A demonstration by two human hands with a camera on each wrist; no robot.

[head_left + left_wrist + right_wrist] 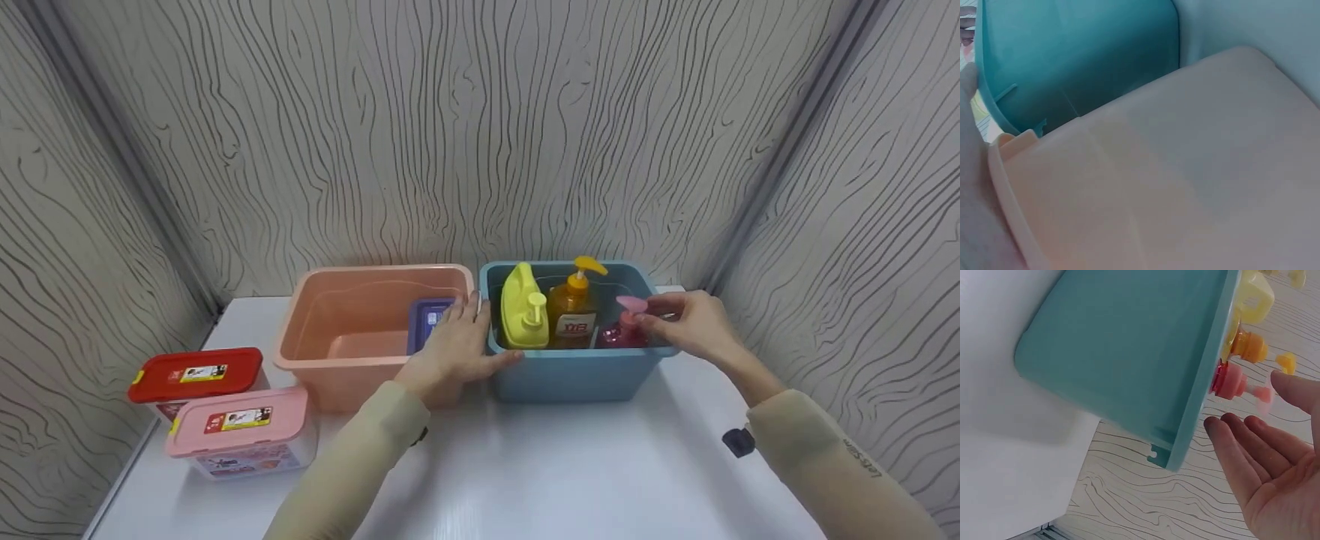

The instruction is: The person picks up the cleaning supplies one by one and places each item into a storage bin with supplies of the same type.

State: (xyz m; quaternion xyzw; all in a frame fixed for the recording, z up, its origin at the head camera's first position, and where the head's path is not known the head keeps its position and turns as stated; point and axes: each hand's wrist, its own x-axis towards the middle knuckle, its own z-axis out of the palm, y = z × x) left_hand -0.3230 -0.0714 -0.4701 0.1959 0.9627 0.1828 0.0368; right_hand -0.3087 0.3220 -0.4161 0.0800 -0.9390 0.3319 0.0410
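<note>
My left hand rests with spread fingers across the adjoining rims of the pink bin and the blue bin, its thumb along the blue rim. A blue-lidded box inside the pink bin is partly hidden by that hand. My right hand is beside the pink pump bottle at the blue bin's right end. In the right wrist view its thumb is right at the pump head, with the other fingers extended below. A yellow jug and an amber pump bottle stand in the blue bin too.
Left of the pink bin sit a red-lidded box and a pink-lidded box, close together on the white table. Wood-grain patterned panels rise behind and on both sides.
</note>
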